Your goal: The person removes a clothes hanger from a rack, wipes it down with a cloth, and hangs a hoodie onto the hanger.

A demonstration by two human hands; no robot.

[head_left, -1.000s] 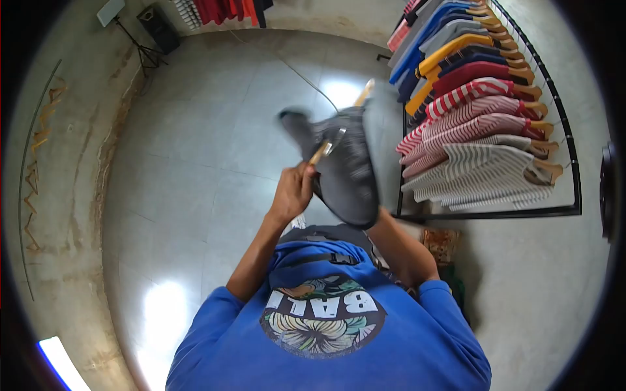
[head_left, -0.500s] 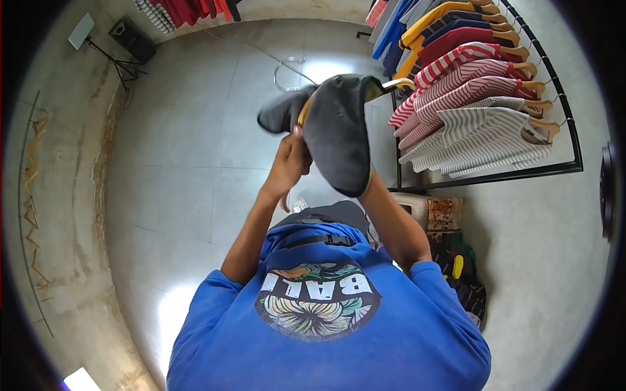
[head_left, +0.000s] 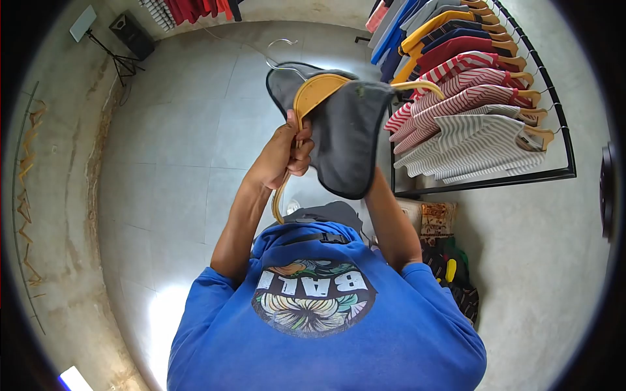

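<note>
Clock is read on the head view, 12 at top.

Left hand (head_left: 285, 153) at 11, fingers curled around the wooden hanger (head_left: 318, 91), thumb up along the wood. Hanger sits near 12: broad middle in plain sight, one end running down past the hand to about 9, the other poking out past the grey cloth (head_left: 349, 137) toward 1-2. Metal hook (head_left: 284, 42) points up to 12.

Cloth is at 12-1, dark edging, on the hanger: one part behind the wood on the hand side, a larger flap covering the far half and hanging toward centre. Right forearm (head_left: 391, 225) comes up from 4 and goes behind that flap. Right hand hidden there; can't tell if it grips anything.

Around: black clothes rack (head_left: 568, 150) at 2-3, row of shirts (head_left: 473, 91) on wooden hangers, striped ones nearest. Hanger's far end overlaps them in view; contact unclear. Dark heap (head_left: 464, 287) on the floor at 4, with a yellow item (head_left: 451, 270) on it. Blue shirt (head_left: 319, 355) of the wearer fills 6. Speaker (head_left: 132, 36) and tripod (head_left: 119, 64) at 10-11, red clothes (head_left: 194, 8) hanging at 11.
</note>
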